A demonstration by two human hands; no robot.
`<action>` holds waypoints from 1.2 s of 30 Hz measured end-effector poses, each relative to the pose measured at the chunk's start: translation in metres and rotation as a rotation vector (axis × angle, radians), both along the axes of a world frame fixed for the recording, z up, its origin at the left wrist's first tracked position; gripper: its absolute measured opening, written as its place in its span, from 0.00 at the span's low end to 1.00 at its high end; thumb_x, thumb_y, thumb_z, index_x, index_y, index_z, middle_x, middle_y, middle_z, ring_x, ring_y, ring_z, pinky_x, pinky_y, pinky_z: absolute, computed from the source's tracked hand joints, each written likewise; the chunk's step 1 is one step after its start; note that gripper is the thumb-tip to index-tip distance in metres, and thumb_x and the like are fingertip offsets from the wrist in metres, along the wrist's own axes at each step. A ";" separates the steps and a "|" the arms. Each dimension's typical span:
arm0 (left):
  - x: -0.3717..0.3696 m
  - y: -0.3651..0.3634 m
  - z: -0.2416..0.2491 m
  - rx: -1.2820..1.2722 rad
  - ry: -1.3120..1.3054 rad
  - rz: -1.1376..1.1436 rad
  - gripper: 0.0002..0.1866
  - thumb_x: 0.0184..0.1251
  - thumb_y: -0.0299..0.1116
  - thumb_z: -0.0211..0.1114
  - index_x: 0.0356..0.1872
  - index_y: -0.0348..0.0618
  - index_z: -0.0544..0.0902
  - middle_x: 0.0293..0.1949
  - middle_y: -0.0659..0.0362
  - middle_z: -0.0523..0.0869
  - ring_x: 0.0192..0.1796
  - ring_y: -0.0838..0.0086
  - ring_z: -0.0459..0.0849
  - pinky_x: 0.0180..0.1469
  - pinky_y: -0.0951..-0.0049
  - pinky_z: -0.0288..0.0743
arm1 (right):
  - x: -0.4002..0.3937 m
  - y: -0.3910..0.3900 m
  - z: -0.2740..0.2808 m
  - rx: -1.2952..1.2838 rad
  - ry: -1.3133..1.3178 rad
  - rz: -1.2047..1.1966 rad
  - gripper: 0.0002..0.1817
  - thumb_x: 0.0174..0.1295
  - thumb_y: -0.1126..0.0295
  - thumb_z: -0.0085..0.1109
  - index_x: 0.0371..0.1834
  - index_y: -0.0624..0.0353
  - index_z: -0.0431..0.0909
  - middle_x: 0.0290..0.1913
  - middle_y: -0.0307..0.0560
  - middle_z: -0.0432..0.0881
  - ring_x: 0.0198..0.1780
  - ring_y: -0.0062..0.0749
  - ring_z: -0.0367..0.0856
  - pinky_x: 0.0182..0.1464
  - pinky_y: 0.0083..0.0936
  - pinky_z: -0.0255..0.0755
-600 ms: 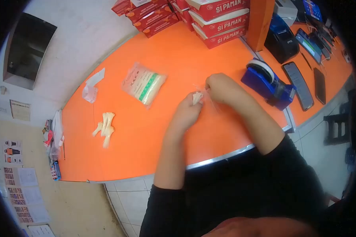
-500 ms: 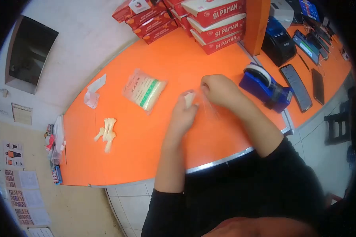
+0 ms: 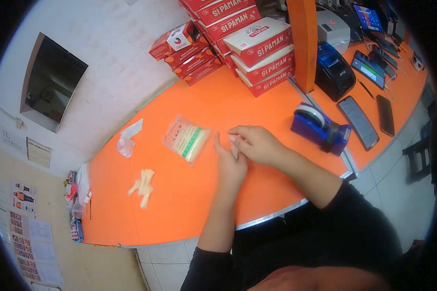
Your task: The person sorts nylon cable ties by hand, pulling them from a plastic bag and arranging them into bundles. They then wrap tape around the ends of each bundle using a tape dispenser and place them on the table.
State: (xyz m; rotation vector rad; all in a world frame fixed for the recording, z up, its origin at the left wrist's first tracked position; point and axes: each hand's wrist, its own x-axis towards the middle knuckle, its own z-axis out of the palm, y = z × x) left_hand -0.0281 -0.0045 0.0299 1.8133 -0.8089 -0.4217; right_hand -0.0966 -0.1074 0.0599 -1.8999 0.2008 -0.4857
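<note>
My left hand (image 3: 229,164) and my right hand (image 3: 255,143) meet over the middle of the orange counter (image 3: 179,199). Between their fingers they pinch a small pale item (image 3: 234,148) in thin clear plastic; most of it is hidden by the fingers. Just left of the hands lies a clear bag of pale pieces with a green stripe (image 3: 187,139). Farther left on the counter rests a small heap of pale loose pieces (image 3: 143,182).
A blue tape dispenser (image 3: 319,128) stands right of my hands. Red and white boxes (image 3: 260,53) are stacked at the back by an orange post (image 3: 304,43). A black printer (image 3: 334,72) and several phones (image 3: 358,121) lie right. Crumpled paper (image 3: 127,140) lies left.
The view has tilted, so everything sits lower in the frame. My hands have drawn closer together, with the right fingers now over the left hand's small item.
</note>
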 end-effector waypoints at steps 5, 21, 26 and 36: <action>-0.009 -0.005 -0.012 -0.079 -0.315 -0.182 0.39 0.59 0.25 0.53 0.62 0.32 0.34 0.46 0.46 0.73 0.48 0.60 0.76 0.50 0.73 0.68 | 0.005 0.008 -0.014 -0.449 -0.087 -0.108 0.13 0.57 0.63 0.49 0.28 0.63 0.75 0.24 0.54 0.76 0.26 0.45 0.75 0.31 0.33 0.69; -0.012 0.006 -0.001 -0.240 0.485 -0.187 0.08 0.69 0.37 0.42 0.40 0.45 0.66 0.22 0.67 0.65 0.19 0.85 0.60 0.19 0.83 0.55 | 0.010 -0.010 -0.016 0.143 -0.161 -0.251 0.13 0.56 0.63 0.53 0.28 0.63 0.75 0.22 0.51 0.76 0.24 0.37 0.76 0.28 0.31 0.70; 0.007 0.012 0.013 -0.553 0.700 -0.040 0.07 0.69 0.38 0.42 0.37 0.47 0.66 0.20 0.67 0.60 0.17 0.84 0.56 0.18 0.83 0.51 | 0.012 -0.014 -0.025 0.299 -0.024 -0.059 0.11 0.53 0.66 0.54 0.32 0.64 0.75 0.26 0.49 0.77 0.28 0.30 0.77 0.32 0.24 0.70; 0.005 0.009 0.011 -0.476 0.615 -0.107 0.08 0.69 0.37 0.40 0.36 0.45 0.64 0.21 0.67 0.61 0.18 0.86 0.56 0.18 0.85 0.52 | 0.002 -0.007 -0.005 0.036 0.024 -0.079 0.08 0.52 0.71 0.56 0.33 0.64 0.75 0.27 0.40 0.76 0.29 0.18 0.71 0.34 0.16 0.67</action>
